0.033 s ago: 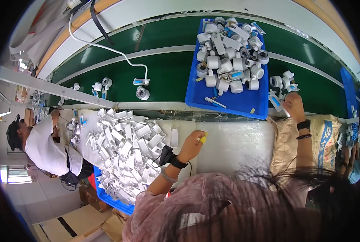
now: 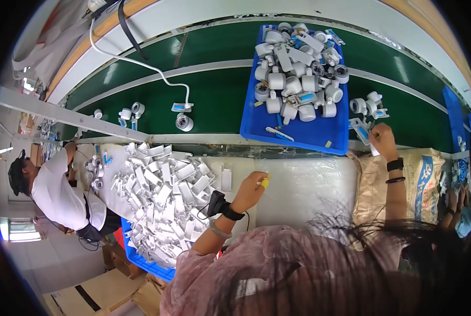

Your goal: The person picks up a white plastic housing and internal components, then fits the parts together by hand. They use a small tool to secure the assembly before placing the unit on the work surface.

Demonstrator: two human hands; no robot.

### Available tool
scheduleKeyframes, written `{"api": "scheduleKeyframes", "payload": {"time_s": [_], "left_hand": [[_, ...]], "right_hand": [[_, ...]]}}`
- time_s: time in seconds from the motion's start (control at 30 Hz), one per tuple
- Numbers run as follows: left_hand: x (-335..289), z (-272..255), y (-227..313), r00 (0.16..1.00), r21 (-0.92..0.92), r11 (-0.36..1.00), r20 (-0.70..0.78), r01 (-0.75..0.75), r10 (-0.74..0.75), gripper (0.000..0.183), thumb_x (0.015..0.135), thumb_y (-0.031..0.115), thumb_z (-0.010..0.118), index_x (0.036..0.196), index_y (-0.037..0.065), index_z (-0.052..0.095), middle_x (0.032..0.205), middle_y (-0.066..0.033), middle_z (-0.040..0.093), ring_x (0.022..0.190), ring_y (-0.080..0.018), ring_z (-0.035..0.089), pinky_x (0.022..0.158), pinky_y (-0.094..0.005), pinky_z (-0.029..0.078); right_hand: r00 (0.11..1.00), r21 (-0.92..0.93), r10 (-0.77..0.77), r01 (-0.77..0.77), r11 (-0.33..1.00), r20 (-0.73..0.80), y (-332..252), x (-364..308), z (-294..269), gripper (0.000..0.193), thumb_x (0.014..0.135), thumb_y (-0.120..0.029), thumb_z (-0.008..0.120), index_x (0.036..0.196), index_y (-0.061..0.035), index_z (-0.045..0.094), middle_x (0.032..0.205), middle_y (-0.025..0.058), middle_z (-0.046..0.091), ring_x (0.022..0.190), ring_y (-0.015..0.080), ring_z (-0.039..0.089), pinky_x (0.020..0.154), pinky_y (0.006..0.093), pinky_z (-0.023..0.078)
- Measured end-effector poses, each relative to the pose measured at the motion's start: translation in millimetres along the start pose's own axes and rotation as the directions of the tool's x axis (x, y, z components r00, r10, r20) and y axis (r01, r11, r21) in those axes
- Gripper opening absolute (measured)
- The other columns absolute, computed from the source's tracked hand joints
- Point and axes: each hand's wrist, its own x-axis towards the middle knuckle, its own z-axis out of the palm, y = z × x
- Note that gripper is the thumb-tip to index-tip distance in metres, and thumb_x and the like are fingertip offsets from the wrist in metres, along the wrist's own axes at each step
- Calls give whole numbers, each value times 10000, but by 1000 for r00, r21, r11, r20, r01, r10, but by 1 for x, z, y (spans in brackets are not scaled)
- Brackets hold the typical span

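My left hand (image 2: 248, 190) is closed on a small yellow object (image 2: 265, 182), mostly hidden by the fingers, above the plastic-covered worktop (image 2: 309, 192). Beyond and to the right, at the edge of the green belt, the fingers of my right hand (image 2: 384, 141) are closed on a white plastic part with a blue strip (image 2: 361, 131). Behind that hand lies a small group of white round-headed units (image 2: 371, 107). The blue tray (image 2: 293, 141) left of my right hand carries a heap of similar white units with round heads and flat arms.
A large pile of white plastic covers (image 2: 175, 197) lies left of my left hand, partly over a blue bin (image 2: 156, 269). Brown sacks (image 2: 372, 184) lie under my right forearm. A white cable (image 2: 140, 62) reaches the belt. Another person (image 2: 69, 189) works at far left.
My right hand has shifted slightly, and its fingers now sit closer on the white part with the blue strip. The left hand keeps its hold on the yellow object.
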Motion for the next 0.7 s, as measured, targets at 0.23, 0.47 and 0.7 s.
{"api": "scheduleKeyframes", "payload": {"time_s": [0.23, 0.47, 0.7], "left_hand": [[-9, 11, 16, 994, -40, 998, 104, -40, 44, 255, 905, 26, 570, 1160, 9, 561, 1115, -117, 637, 917, -165, 633, 749, -265, 505], [-5, 40, 88, 939, -17, 939, -47, -343, 342, 475, 862, 110, 655, 1301, 32, 488, 1254, -158, 555, 1183, -252, 517, 944, -375, 449], [10, 19, 99, 898, 230, 925, 396, -301, 194, 612, 761, 226, 751, 1306, 75, 517, 1225, -142, 557, 1127, -324, 507, 930, -372, 413]], "right_hand": [[921, 758, 353, -349, 550, 168, -45, -45, -14, 215, 844, -41, 608, 662, -46, 493, 655, 32, 577, 644, 110, 557, 624, 280, 452], [913, 927, 297, -337, 162, 280, -169, -76, -5, 207, 863, -97, 584, 664, -67, 536, 733, 94, 650, 687, 152, 622, 669, 273, 471], [925, 874, -158, -256, 412, 346, -219, -97, 0, 69, 792, -18, 671, 729, -23, 646, 696, 30, 617, 629, 102, 554, 570, 248, 410]]}}
